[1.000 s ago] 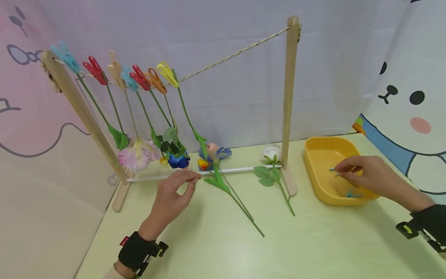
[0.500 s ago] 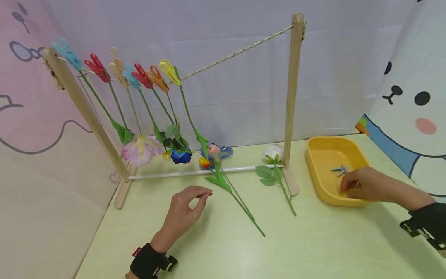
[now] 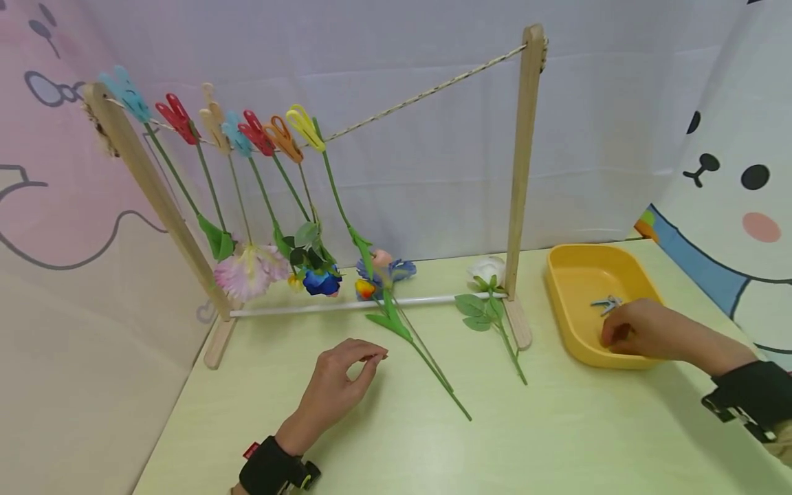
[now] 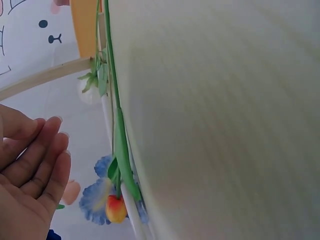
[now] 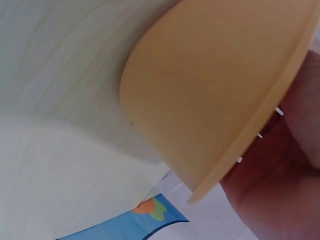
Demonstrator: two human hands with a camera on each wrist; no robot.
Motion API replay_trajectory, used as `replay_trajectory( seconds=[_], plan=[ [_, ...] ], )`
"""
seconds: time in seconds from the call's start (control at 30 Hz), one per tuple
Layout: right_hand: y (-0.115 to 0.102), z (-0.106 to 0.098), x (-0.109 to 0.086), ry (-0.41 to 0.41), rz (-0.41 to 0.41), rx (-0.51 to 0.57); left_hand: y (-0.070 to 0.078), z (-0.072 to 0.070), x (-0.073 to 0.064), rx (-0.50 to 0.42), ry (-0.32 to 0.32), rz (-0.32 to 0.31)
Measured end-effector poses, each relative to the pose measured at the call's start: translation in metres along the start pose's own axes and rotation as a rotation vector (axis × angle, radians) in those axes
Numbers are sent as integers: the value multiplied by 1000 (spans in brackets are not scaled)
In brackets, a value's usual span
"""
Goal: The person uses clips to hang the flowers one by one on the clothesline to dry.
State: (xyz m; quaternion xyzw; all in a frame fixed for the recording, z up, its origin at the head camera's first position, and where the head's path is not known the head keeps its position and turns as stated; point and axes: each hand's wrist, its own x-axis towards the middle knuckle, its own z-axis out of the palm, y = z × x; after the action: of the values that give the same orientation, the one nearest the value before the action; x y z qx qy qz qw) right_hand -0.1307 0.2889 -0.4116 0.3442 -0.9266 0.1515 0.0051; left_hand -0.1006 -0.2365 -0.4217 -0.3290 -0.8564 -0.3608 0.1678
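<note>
My left hand [image 3: 339, 381] hovers above the table, thumb near the loosely bent fingertips, with nothing between them in the left wrist view. Just right of it lie a red-yellow artificial tulip [image 4: 116, 209] and a blue iris-like flower [image 4: 95, 197], their long stems [image 3: 433, 368] pointing toward the front. My right hand [image 3: 646, 331] reaches down into the yellow tub [image 3: 557, 313], fingertips bent toward its bottom. What they touch is hidden by the hand and, in the right wrist view, by the tub wall [image 5: 200, 85]. Beside the hand lies a small blue-grey clothespin [image 3: 608, 304].
A wooden frame [image 3: 522, 165] carries a slanted rope [image 3: 427, 93]. Several clothespins, including a yellow one [image 3: 306, 128], hold flowers upside down along its left half. A white rose [image 3: 487, 268] lies by the right post. A white rod [image 3: 309, 309] joins the posts low down.
My right hand has let go of a blue-grey clothespin, which now lies in the tub, and has moved lower toward the tub's front. My left hand has drifted right and toward the front.
</note>
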Motion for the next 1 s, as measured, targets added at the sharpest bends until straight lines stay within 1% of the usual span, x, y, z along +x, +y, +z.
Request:
replay_trajectory(
  seconds=[0.1,0.17,0.23,0.3,0.37,0.47,0.57,0.63,0.73,0.87,1.0],
  plan=[
    [-4,2,5,30,11,-24,1,0,1,-3,0,3],
    [-7,3,9,36,21,-21,1,1,1,-11,-3,1],
    [-9,6,12,54,13,-25,1,1,1,-15,-10,1],
    [-12,7,15,61,6,-31,1,3,2,-18,-17,4],
    [-14,7,17,48,9,-33,2,4,2,-17,-22,6],
    [-17,7,21,7,51,-28,3,5,3,-10,-24,16],
    [-20,4,22,-29,123,-24,4,6,3,-7,-24,20],
    [-21,3,23,-36,153,-30,5,6,3,-4,-22,22],
    [-21,1,22,-30,171,-46,5,6,3,-5,-22,22],
    [-22,-3,23,-8,162,-38,5,4,3,-13,-31,17],
    [-27,-10,26,61,144,-50,7,3,5,-12,-37,17]
  ],
)
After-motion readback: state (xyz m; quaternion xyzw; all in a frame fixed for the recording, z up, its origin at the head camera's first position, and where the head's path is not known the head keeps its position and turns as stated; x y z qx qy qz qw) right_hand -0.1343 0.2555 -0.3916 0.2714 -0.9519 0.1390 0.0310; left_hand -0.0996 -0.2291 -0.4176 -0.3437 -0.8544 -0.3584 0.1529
